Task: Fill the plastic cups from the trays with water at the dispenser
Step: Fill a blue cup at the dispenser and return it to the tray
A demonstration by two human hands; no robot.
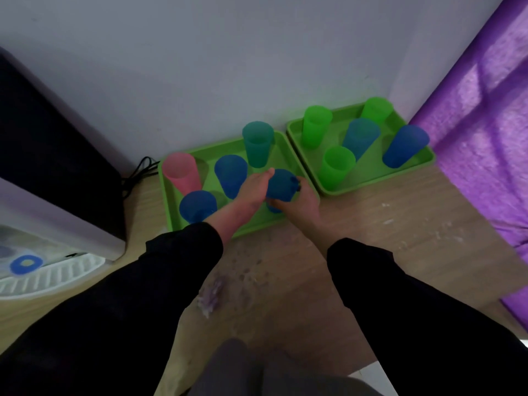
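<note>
Down on the wooden floor [371, 224], two green trays are set side by side against the wall [228, 67]. A blue cup [281, 184] is held over the left tray [168, 201] by both hands. The right hand [300, 200] is wrapped around it, fingers curled on its far side. The left hand [253, 190] is laid flat against its side, fingers pressed together. More cups are stood in the right tray [368, 182]. The dispenser [57, 195] is seen at the left.
</note>
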